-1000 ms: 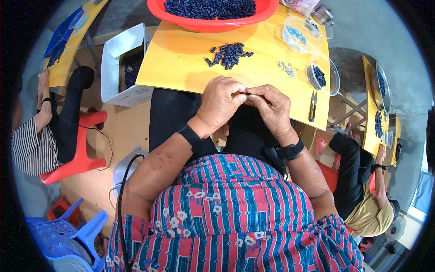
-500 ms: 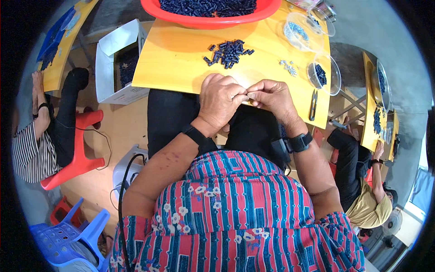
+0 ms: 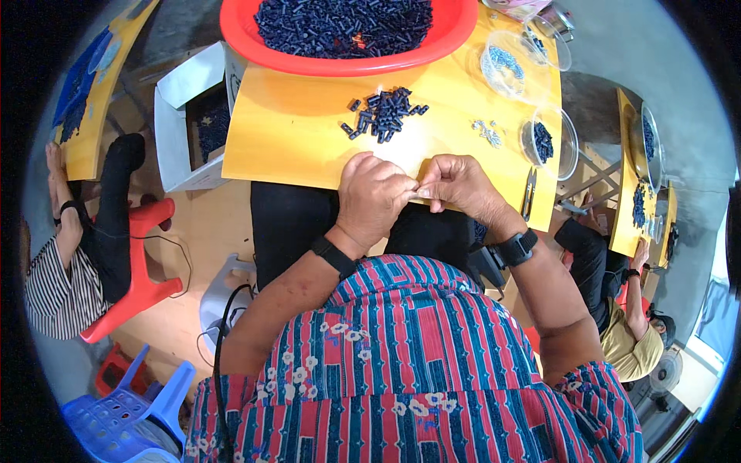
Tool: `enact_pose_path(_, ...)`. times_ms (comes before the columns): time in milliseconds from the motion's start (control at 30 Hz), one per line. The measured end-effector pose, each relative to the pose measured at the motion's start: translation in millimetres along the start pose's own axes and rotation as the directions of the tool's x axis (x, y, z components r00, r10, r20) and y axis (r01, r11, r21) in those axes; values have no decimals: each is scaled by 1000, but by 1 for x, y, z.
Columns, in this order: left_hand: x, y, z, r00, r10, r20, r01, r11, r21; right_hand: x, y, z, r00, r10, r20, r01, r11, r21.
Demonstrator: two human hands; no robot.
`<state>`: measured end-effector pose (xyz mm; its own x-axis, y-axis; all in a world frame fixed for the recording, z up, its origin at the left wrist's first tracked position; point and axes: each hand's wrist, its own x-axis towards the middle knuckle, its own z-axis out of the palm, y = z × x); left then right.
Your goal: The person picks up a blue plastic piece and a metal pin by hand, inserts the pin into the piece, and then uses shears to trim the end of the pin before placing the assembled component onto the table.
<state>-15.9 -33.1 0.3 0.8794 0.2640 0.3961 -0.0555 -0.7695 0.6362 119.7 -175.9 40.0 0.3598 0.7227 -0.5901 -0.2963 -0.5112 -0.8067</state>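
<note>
At the table's near edge, my left hand [image 3: 373, 194] and my right hand [image 3: 457, 187] meet fingertip to fingertip. Both are closed in a pinch, and whatever lies between the fingers is too small and covered to name. Just beyond them is a loose pile of short dark-blue tube pieces [image 3: 387, 113]. Small silvery metal parts [image 3: 487, 133] lie to the right of that pile. Close to my right wrist, a pair of thread snips [image 3: 529, 193] rests on the yellow table [image 3: 285, 127].
A red basin [image 3: 231, 35] full of dark pieces stands at the back. Clear plastic tubs [image 3: 569, 147] line the right side. Left of the table sits an open white carton [image 3: 171, 123]. Co-workers sit at other tables on both sides; a blue chair [image 3: 166, 393] is at lower left.
The whole view has shifted, so the table sits lower and more of the red basin shows. My hands stay pinched together at the edge, the right fingers slightly changed in pose.
</note>
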Motion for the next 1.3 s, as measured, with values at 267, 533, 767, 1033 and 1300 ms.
enact_pose_path(267, -5, 9, -7, 998, -53, 31, 53, 998, -29, -12, -4, 6, 1000, 22, -4, -22, 999, -35)
enact_pose_path(533, -2, 8, -8, 1000, -27, -4, 27, 997, -79, -13, 6, 8, 997, -67, -49, 74, 987, 145)
enact_pose_path(767, -5, 7, -4, 1000, 3, -31, -6, 997, -83, -9, -1, 9, 999, 13, -42, -14, 1000, -23)
enact_pose_path(1033, -13, 13, -3, 999, -25, 29, 25, 999, -25, -15, -4, 10, 998, 61, -23, -61, 998, -23)
enact_pose_path(1300, -14, 16, -4, 998, -37, 47, 38, 999, -27, -15, -4, 7, 998, 61, 30, -60, 998, -26)
